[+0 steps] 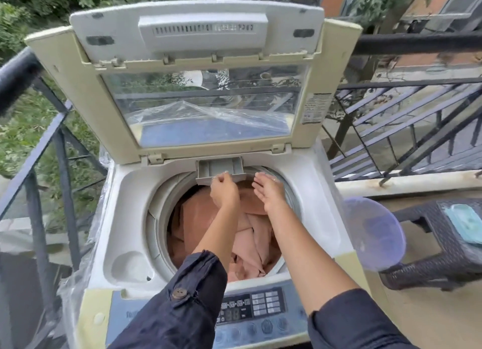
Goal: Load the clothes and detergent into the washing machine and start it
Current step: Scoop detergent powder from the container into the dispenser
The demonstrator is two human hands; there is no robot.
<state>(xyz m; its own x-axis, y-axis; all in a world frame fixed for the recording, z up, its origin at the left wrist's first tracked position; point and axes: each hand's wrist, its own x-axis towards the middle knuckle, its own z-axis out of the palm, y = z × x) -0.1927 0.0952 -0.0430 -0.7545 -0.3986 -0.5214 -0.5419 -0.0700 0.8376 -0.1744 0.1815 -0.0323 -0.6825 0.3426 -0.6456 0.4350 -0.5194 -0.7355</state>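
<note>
Nearest me: my two dark sleeves fill the bottom of the frame, with the control panel showing between them.
Detergent drawer: the detergent drawer juts out of the back wall of the washing machine, centre frame, just under the lid's hinge. Its long side runs left to right.
Left hand: my left hand sits directly below the drawer, fingers curled over its front lip, gripping it.
Right hand: my right hand hangs just beside the drawer's right corner, fingers straight, palm turned left, holding nothing. I cannot tell whether it touches the drawer.
Key relation: the drawer lies straight up-frame from the left hand, the one already on it. I judge any push or pull runs along that line, across the long side.
Clothes: pink and tan clothes lie piled in the drum beneath both forearms, so loading looks done.
Detergent: none in either hand, and I cannot tell what the drawer's compartments hold.
Lid: the lid stands raised across the upper half.
Around: a purple basin at right leans by a woven stool. A black railing runs down the left.
</note>
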